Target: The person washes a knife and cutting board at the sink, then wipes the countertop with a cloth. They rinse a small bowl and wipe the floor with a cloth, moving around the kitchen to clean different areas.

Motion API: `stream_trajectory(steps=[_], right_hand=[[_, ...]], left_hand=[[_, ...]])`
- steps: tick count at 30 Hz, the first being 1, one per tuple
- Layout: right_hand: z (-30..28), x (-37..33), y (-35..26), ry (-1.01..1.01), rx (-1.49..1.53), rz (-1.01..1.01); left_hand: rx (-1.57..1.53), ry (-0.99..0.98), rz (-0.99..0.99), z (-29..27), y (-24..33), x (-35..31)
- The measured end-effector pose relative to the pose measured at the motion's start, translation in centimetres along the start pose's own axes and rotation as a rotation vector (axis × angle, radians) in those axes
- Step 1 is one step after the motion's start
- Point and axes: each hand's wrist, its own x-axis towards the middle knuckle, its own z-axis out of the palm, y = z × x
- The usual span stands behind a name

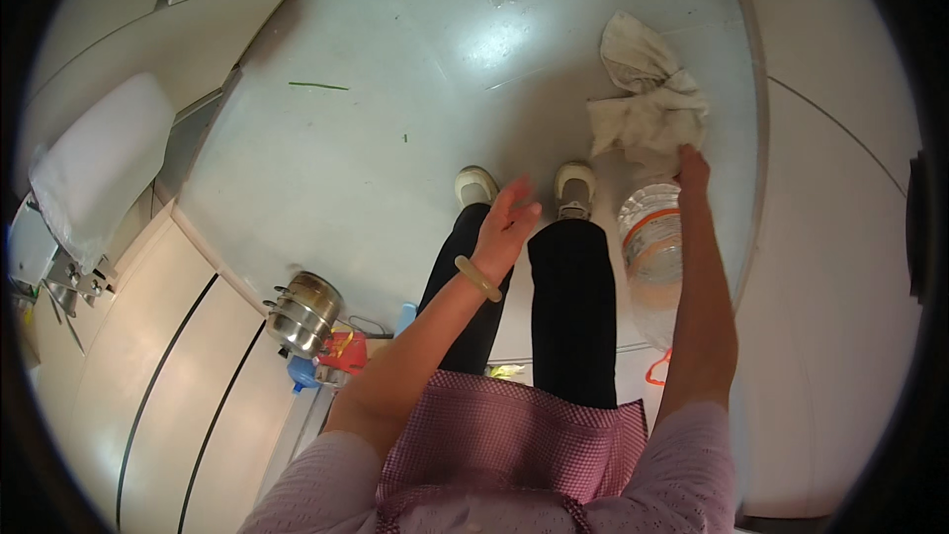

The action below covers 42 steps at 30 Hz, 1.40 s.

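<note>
The cloth (641, 119), off-white and smudged with grey, is bunched just beyond the bottle (652, 237). Whether it rests wholly on the floor (415, 59) or hangs partly off it, I can't tell from here.

The bottle could easily go wrong: it is clear plastic, right beside the working forearm, and a low backward sweep of that arm or a trailing fold of cloth might knock it. The pale floor has a wet-looking shine beyond the bottle; if that is water, a shoe (573, 188) left of the bottle might slip.

The right hand (694, 170), at the bottle's far end, has its fingers drawn together on the cloth's near edge; most of them are hidden from me. The left hand (506, 222), well left of the bottle, is blurred, its fingers loosely curled and partly spread, with nothing in them. A bangle (478, 278) rings that wrist.

Farther left of the bottle, beyond the legs, sits a steel pot (306, 314) with a red packet (343, 352) near it. A green strip (318, 86) lies far off, leftward and beyond the bottle.
</note>
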Motion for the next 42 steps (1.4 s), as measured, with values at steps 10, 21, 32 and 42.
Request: stream_trajectory(steps=[10,21,32,42], right_hand=[[-5.0,-33.3,-21.1,-0.701,0.271,-0.024],[-8.2,-48.5,-28.3,-0.788,-0.292,-0.337],[-4.4,-56.5,-32.3,-0.746,-0.855,-0.761],[2.2,-56.6,-34.0,-0.663,-0.632,-0.467]], left_hand=[[-0.604,-0.207,-0.163,2.4,5.0,-5.3],[-0.986,0.043,-0.317,-4.0,1.4,-18.3],[-1.003,0.200,-0.329,-7.5,-2.5,-17.2],[-0.920,0.322,0.345,-11.6,-2.7,-26.5]])
